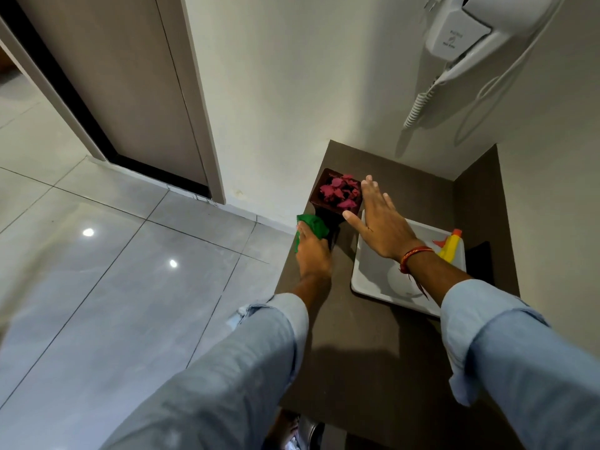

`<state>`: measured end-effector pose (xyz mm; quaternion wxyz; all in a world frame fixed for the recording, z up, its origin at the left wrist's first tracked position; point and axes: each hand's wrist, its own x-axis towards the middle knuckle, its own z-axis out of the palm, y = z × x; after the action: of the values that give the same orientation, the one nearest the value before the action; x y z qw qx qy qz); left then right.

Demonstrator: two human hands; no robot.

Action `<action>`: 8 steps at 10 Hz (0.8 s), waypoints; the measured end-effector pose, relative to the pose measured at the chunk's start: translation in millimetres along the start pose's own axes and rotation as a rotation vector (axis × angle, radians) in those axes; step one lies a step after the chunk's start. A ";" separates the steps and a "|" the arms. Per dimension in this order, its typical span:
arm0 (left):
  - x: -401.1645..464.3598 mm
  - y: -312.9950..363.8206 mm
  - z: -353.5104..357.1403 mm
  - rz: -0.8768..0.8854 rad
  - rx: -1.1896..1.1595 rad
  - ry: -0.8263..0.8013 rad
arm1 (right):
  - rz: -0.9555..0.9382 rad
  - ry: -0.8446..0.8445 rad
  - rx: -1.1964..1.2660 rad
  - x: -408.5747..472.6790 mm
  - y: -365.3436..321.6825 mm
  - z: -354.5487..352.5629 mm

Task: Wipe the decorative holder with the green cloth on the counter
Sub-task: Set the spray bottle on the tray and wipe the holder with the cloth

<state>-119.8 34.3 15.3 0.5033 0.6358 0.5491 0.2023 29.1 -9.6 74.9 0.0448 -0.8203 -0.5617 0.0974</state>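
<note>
1. Left hand (312, 251) clutches the green cloth (312, 226) against the near-left side of the decorative holder (336, 198).
2. Right hand (380, 222), fingers spread flat, steadies the holder's right side.
3. The holder stands at the counter's (357, 345) far-left corner.

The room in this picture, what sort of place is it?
Probably a hotel bathroom or dressing nook: a white wall-mounted hair dryer with coiled cord, a white rectangular amenity tray on a dark brown counter.

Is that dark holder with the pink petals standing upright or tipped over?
Upright: the holder stands on the counter, opening upward, petals inside.
</note>
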 end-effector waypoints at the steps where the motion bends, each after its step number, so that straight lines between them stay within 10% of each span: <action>1: -4.2 7.7 20.0 -0.095 -0.030 0.006 | 0.000 0.002 -0.019 1.8 0.1 -1.0; 6: -23.0 -28.6 14.6 0.140 0.261 -0.397 | 0.003 -0.027 -0.007 -0.8 -1.7 -2.1; 8: -30.7 -35.1 -10.0 0.319 0.376 -0.343 | 0.239 0.014 0.460 -29.5 -14.8 14.4</action>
<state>-154.9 6.9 -1.7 0.4240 0.8210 0.3772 0.0629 2.2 -32.2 66.8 0.2224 -0.8499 -0.4233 0.2215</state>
